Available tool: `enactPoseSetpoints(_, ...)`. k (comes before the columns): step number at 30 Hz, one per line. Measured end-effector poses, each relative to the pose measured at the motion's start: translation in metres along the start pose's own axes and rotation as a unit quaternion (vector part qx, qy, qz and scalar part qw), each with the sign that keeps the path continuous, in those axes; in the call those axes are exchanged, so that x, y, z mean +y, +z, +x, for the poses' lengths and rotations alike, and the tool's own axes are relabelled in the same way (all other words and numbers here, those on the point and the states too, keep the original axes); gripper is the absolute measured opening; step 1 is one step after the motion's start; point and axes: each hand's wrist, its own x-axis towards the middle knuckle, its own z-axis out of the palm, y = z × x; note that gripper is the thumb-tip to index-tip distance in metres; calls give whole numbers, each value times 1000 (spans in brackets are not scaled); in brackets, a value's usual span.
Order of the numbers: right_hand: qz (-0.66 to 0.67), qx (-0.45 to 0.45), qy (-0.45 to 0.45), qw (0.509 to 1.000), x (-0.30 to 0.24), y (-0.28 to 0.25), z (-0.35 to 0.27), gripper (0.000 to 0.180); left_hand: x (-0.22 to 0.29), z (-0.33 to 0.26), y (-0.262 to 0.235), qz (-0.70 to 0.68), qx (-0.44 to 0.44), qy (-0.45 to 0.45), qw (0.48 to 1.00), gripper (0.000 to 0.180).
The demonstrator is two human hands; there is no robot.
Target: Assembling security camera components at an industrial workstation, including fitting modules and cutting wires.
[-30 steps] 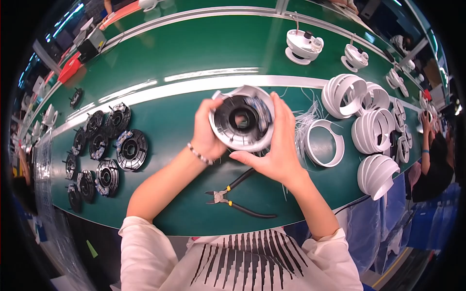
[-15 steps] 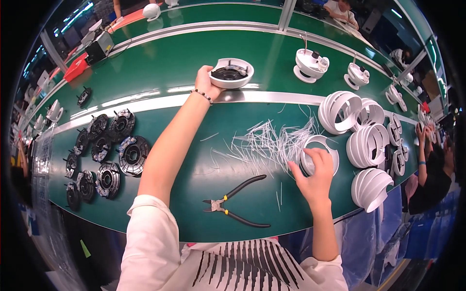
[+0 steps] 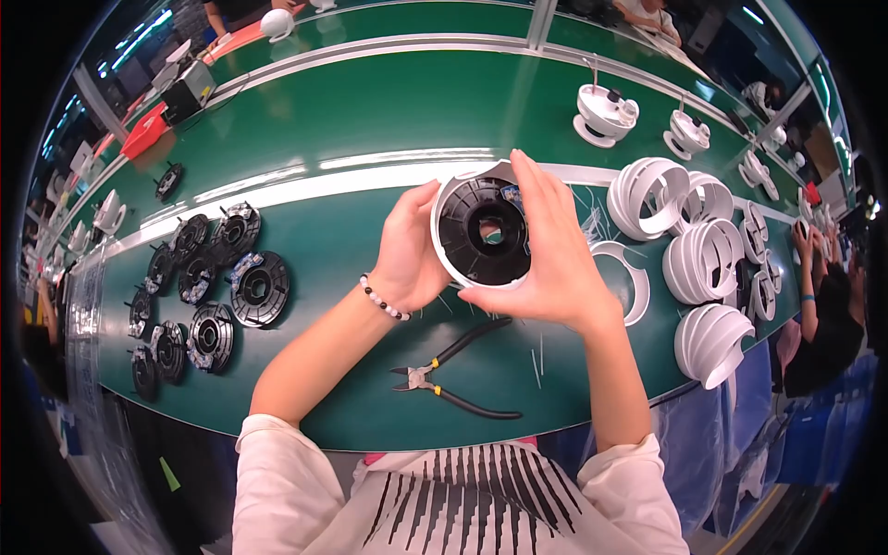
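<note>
In front of me, a white round housing with a black ribbed disc inside it is turned toward me. The disc has a round hole in its middle. My left hand, with a beaded bracelet at the wrist, grips the housing's left side. My right hand is around its right side, thumb at the lower edge and fingers stretched up along it. Below lie diagonal cutters with black handles, jaws apart. Thin white strips show behind my right hand; the rest of their heap is hidden.
Several black round parts lie at left. Beside my right wrist lies a white ring, with stacked white rings farther right. White assemblies stand beyond the metal rail. A red bin sits far left; other people work nearby.
My left hand has brought the housing nearer and tipped its inside toward me. My right hand has left the white ring on the table and come up to the housing's right side.
</note>
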Motion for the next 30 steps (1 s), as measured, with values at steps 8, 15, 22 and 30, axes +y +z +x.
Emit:
enactPoseSetpoints(8,1,24,-73,997,-26,9,3,109,-1,-11,-19,-135,-102,-12,986,63)
enactPoseSetpoints(15,4,110,-42,993,-21,34,2,111,5,-5,-26,-93,-101,38,990,53)
enactPoseSetpoints(22,-54,143,-44,987,-40,25,6,111,19,-19,-10,-23,-134,31,990,59)
enactPoseSetpoints(30,-8,104,-180,978,-37,18,-7,29,23,-21,0,-94,12,18,995,49)
